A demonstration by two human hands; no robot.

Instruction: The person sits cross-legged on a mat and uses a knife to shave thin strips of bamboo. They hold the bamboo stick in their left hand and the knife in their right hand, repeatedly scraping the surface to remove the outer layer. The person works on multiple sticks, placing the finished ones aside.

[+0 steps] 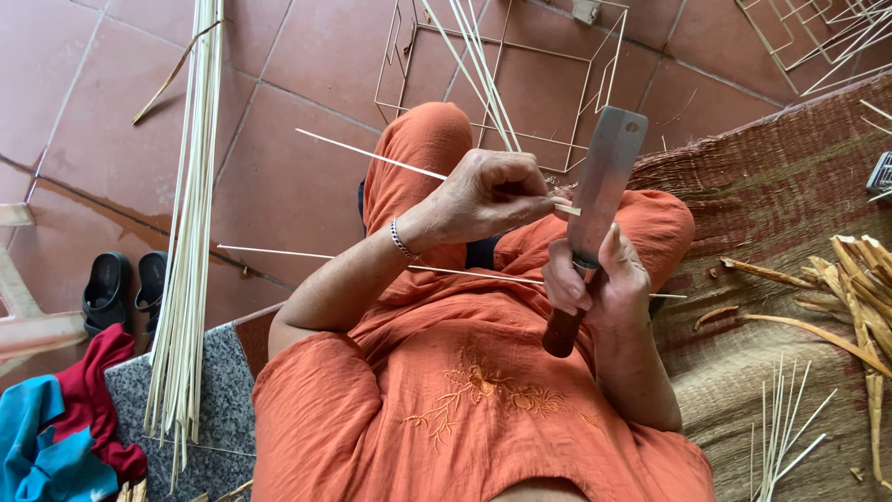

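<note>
Orange embroidered clothes [465, 409], pale sticks [190, 232]

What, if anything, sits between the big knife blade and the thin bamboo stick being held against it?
Nothing visible: the left hand presses the thin pale bamboo stick straight against the flat steel knife blade, gripped by the right hand.

Left hand [488, 193] holds a thin stick [372, 155] crosswise over the lap, touching the knife blade [604, 181] upright in the right hand [595, 279]. Stick bundle [186, 260] lies along the floor at left; sandals [125, 288] further left. Stick frame [520, 84] on floor ahead of the knees. Mat [780, 195] at right, carrying shavings [855, 288].
</note>
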